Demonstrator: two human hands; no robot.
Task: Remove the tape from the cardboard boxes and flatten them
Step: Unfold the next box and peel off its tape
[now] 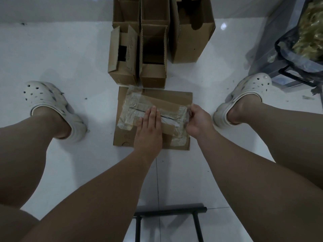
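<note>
We press our left hand flat, fingers straight, on the taped cardboard box lying on the floor while our right hand pinches the clear tape at its edge.

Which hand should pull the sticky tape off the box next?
Probably the right hand: it already pinches the clear tape at the box's right edge. The left hand lies flat, holding the box down.

White tile floor: 1 taped box, 3 open boxes behind, 2 clogs, bag at right.
</note>
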